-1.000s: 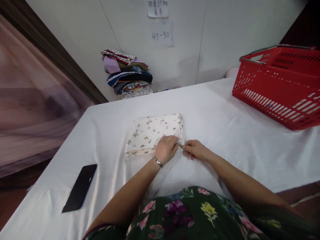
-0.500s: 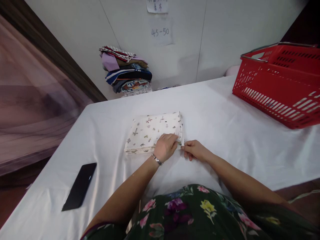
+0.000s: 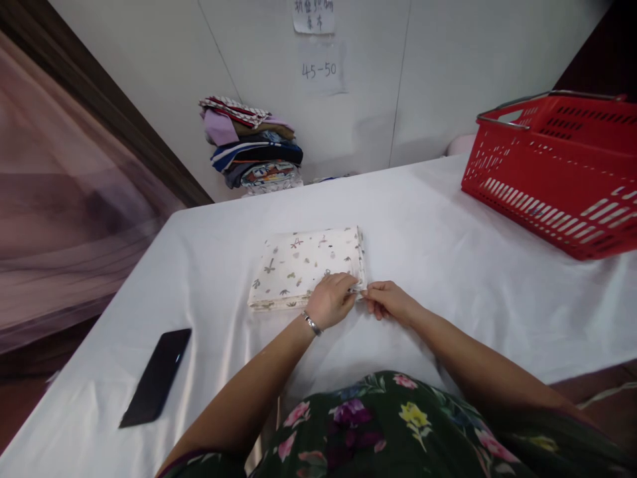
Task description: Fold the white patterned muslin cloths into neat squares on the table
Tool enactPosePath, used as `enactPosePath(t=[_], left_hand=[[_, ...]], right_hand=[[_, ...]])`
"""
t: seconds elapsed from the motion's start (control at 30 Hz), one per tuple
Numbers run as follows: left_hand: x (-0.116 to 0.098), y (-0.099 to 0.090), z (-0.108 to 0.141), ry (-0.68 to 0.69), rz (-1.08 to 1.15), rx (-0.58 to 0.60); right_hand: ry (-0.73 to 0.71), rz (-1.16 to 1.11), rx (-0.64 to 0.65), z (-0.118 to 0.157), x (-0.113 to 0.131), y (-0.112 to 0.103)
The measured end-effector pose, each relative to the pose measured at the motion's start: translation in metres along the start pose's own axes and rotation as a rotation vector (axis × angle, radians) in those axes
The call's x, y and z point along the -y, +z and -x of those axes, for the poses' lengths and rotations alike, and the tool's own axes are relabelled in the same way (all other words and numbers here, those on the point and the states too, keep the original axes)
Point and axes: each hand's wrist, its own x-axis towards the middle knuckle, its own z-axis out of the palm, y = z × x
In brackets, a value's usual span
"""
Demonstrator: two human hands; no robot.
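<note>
A white cloth with small printed plants [image 3: 293,262] lies folded into a flat rectangle on the white-covered table. My left hand [image 3: 331,299], with a metal bracelet at the wrist, rests over its near right corner, fingers closed on the layers there. Just to the right, my right hand [image 3: 385,299] pinches the edge of the same corner between thumb and forefinger. The two hands are close together, and the cloth between the fingertips is partly hidden.
A black phone [image 3: 156,378] lies at the near left of the table [image 3: 209,259]. At the far right stands a red basket [image 3: 552,179]. Behind the far edge is a stack of folded fabrics [image 3: 253,146], with paper signs [image 3: 321,69] on the wall.
The corner of the cloth at my fingertips lies a little flatter and closer in to the folded stack. Both hands keep their hold; the whole view has shifted slightly.
</note>
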Motion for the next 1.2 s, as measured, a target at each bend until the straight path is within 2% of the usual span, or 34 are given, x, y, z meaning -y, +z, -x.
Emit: enactPosePath(t=[0.2,0.4,0.5,0.73,0.93,1.07,1.2], left_hand=[[0.002,0.000,0.001,0.009,0.009,0.020],[0.001,0.005,-0.002,-0.013,-0.059,0.007],[-0.002,0.007,-0.001,-0.032,-0.089,-0.049],[-0.004,0.013,0.002,-0.017,-0.125,-0.154],[-0.007,0.011,0.007,-0.018,-0.077,-0.121],[-0.008,0.006,0.011,-0.004,-0.045,-0.062],[-0.005,0.006,0.009,-0.068,-0.042,-0.140]], right_hand=[[-0.091,0.189,0.012,0.001,-0.002,-0.003],[-0.107,0.220,0.009,0.002,-0.004,-0.003],[-0.068,0.182,-0.038,0.001,-0.005,-0.002],[-0.048,-0.033,-0.030,-0.001,-0.003,0.000],[-0.043,-0.090,-0.023,0.001,-0.001,0.003],[-0.074,-0.017,-0.035,0.000,-0.002,0.003],[-0.145,0.131,-0.036,0.000,-0.001,-0.007]])
